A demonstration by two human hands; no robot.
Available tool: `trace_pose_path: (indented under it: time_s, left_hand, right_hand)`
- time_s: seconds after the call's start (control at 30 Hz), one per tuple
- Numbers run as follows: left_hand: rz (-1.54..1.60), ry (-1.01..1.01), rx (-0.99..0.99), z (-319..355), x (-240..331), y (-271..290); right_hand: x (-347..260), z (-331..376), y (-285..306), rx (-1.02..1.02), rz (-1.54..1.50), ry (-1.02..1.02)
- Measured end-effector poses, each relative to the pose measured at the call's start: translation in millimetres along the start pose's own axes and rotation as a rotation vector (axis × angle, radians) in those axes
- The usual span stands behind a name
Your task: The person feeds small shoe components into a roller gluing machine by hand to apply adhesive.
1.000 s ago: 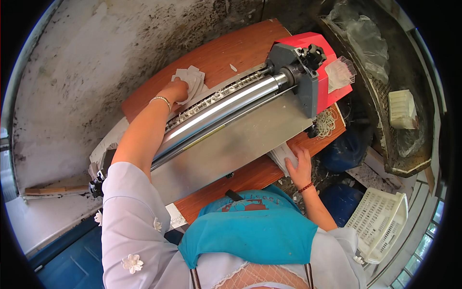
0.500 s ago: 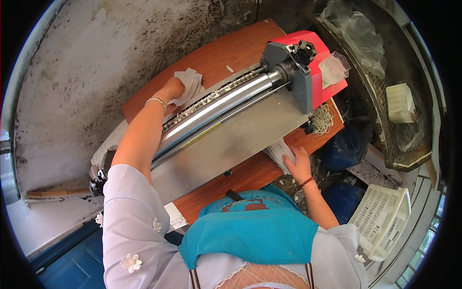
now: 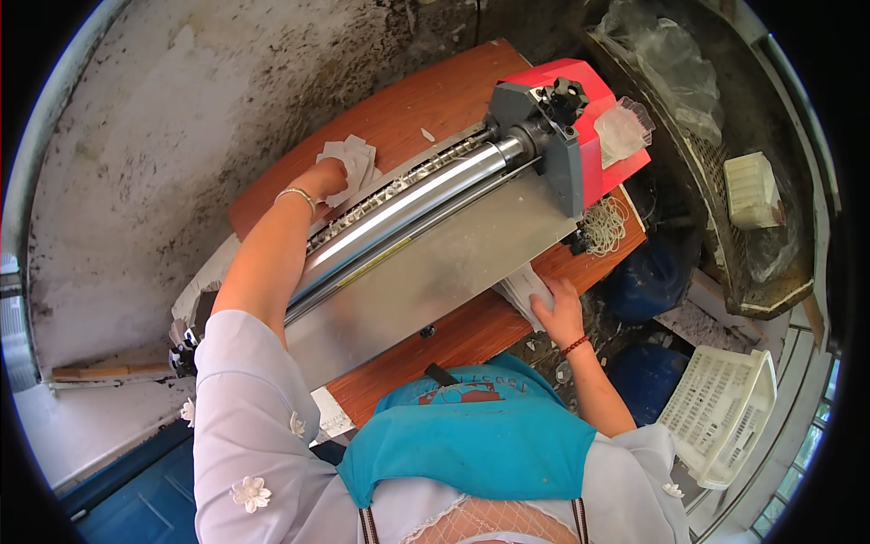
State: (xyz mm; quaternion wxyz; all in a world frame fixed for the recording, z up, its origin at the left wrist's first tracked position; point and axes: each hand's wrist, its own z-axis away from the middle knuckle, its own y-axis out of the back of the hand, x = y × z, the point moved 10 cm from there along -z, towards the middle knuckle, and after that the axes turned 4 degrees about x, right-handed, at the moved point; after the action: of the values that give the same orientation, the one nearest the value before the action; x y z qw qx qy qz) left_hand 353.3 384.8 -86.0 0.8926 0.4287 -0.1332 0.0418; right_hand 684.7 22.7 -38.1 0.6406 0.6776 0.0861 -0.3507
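Observation:
A roller machine (image 3: pixel 426 213) with shiny steel rollers and a red end housing (image 3: pixel 598 118) lies across a brown wooden table (image 3: pixel 408 109). My left hand (image 3: pixel 324 177) reaches over the rollers to the far side and grips a stack of white paper sheets (image 3: pixel 353 161). At the near edge, below the machine's grey metal tray (image 3: pixel 435 272), my right hand (image 3: pixel 560 313) rests on another stack of white sheets (image 3: pixel 524 288), holding it.
A pile of rubber bands (image 3: pixel 603 225) lies by the red housing. A white plastic basket (image 3: pixel 720 412) stands at the lower right, blue containers (image 3: pixel 648 272) sit under the table, and a white block (image 3: pixel 750 189) rests on a cluttered shelf. A stained concrete wall is behind.
My left hand stays on the far sheets. My right hand has shifted slightly along the near stack. The view has moved a little.

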Motion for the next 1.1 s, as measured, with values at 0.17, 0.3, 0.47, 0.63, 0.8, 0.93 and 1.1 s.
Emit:
trace_pose_path:
  time_s: [0.17, 0.3, 0.47, 0.63, 0.8, 0.93, 1.1]
  left_hand:
    - [-0.079, -0.047, 0.081, 9, 4, 12]
    - [-0.076, -0.324, 0.189, 26, 43, 33]
    - [0.128, -0.37, 0.223, 86, 77, 52]
    - [0.291, -0.363, 0.255, 135, 72, 64]
    - [0.383, -0.426, 0.288, 164, 58, 62]
    - [0.515, -0.423, 0.272, 187, 50, 56]
    - [0.563, -0.443, 0.359, 197, 41, 57]
  right_hand:
    - [-9, 2, 2, 0.005, 0.019, 0.054]
    - [-4, -6, -2, -0.064, 0.04, 0.027]
    - [-17, 0, 0, 0.009, 0.045, 0.057]
    - [-42, 8, 18, 0.103, 0.068, 0.152]
    - [-70, 15, 24, -0.287, -0.218, 0.096]
    - [-138, 23, 38, -0.492, -0.488, 0.254]
    - [-245, 19, 19, -0.628, -0.659, 0.569]
